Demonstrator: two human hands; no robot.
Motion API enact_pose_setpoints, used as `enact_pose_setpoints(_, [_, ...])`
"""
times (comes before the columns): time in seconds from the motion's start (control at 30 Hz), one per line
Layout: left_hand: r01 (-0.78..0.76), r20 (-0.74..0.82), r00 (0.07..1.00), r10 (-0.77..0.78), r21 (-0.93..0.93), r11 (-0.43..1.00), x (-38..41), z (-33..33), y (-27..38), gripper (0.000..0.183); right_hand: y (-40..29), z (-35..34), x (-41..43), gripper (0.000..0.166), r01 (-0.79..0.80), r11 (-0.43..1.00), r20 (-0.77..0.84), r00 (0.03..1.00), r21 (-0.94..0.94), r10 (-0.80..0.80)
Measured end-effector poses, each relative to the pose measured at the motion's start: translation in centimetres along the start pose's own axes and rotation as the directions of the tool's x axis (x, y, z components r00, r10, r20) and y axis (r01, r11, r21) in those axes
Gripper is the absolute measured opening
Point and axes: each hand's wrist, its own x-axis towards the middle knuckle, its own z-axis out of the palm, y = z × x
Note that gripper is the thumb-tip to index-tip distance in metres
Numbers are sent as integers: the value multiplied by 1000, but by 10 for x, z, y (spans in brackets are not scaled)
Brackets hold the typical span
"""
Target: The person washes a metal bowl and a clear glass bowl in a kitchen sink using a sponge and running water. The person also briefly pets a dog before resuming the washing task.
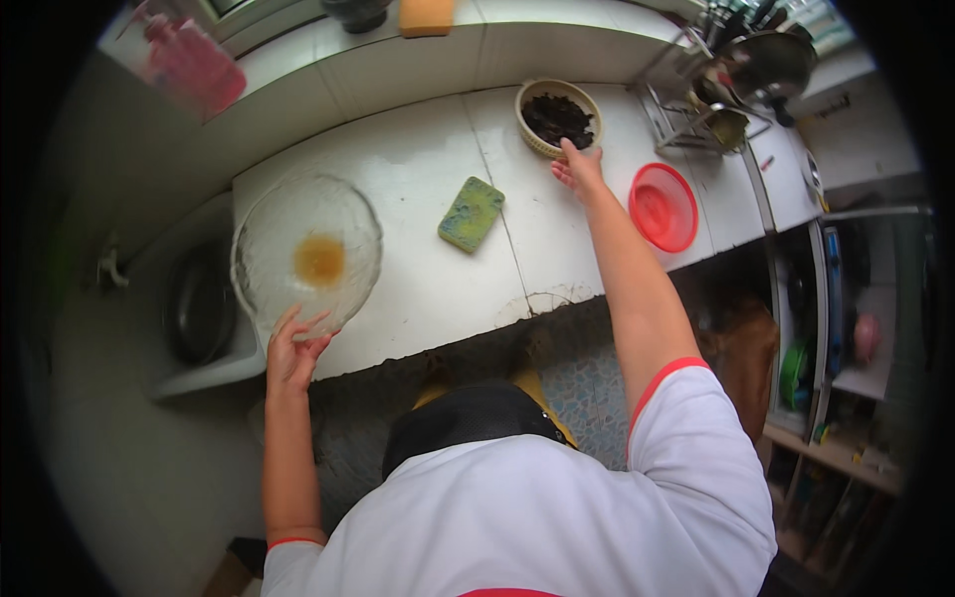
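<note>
A large clear glass bowl with a scalloped rim stands at the counter's left end, partly over the sink's edge. A little amber-brown liquid lies in its bottom. My left hand is at the bowl's near rim with fingers spread; whether they grip the glass is unclear. At the back of the counter sits a cream plastic basket holding dark, crinkled pieces, which look like soaked wood ear fungus. My right hand reaches its near rim, thumb over the edge and fingers apart below.
A worn green sponge lies mid-counter. Beside my right forearm is a red plastic basin. A metal rack with pans and utensils fills the back right corner. The sink holds a dark basin. A pink pump bottle stands back left.
</note>
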Motion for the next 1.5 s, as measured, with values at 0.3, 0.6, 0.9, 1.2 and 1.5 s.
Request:
enact_pose_setpoints(0.3, [30, -46, 998, -31, -17, 999, 7, -53, 11, 57, -12, -8, 15, 39, 343, 506, -1, 827, -792, -563])
enact_pose_setpoints(0.6, [-5, -121, 993, 1, -33, 999, -7, -57, 7, 53, 11, -82, -46, 60, 311, 231, 45, 677, -922, -735])
enact_pose_setpoints(0.9, [-60, -73, 996, 42, -260, 964, -6, -57, 16, 44, 63, -49, -111, 23, 602, 669, 256, 795, -435, -549])
enact_pose_setpoints(1.2, [-335, -311, 906, 286, -114, 935, -15, -145, 63, 55, 50, 189, -236, 28, 411, 888, 814, 575, -206, -77])
enact_pose_setpoints(1.5, [-511, -214, 800, 560, 245, 824, -8, -245, 138, 68, 124, 468, -347, 78, 403, 842, 902, 384, -358, 200])
